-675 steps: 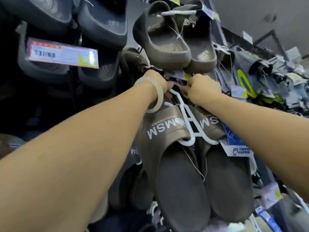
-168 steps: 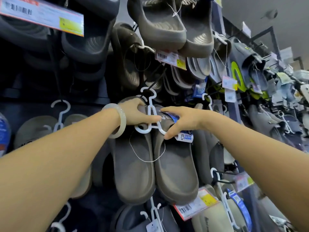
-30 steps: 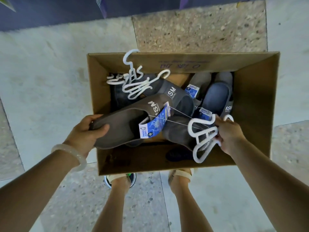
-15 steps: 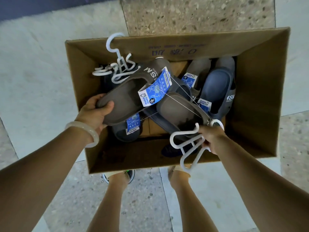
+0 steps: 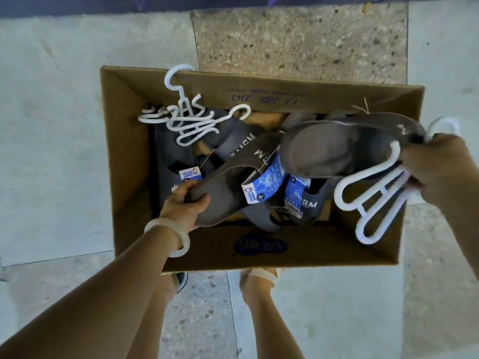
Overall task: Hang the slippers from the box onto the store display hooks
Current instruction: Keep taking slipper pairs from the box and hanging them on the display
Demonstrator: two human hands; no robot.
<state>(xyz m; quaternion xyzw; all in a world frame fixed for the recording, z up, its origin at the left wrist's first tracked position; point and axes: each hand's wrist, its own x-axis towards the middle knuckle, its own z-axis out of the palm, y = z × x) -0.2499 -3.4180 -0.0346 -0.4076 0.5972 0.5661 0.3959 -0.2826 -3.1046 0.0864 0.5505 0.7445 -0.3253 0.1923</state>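
Note:
I look straight down into an open cardboard box [image 5: 129,141] on the floor. My left hand [image 5: 185,206] grips the heel of a grey-brown slipper [image 5: 225,187] with a blue tag [image 5: 264,181] on its strap. My right hand [image 5: 440,167] pinches the strap end of the second grey-brown slipper [image 5: 344,146] together with a white plastic hanger [image 5: 373,198], lifted over the box's right side. A thin string joins the two slippers. More dark and blue-grey slippers [image 5: 305,203] lie in the box. The display hooks are out of view.
A bundle of loose white hangers [image 5: 186,117] rests in the box's far left corner. My two feet [image 5: 259,275] stand just behind the box's near wall. Pale and speckled floor tiles [image 5: 298,37] surround the box; a dark display base runs along the top edge.
Both hands have lifted the tied pair higher out of the box. My right hand moved up and right with its slipper and hanger. Much earlier, both hands were at the display hooks.

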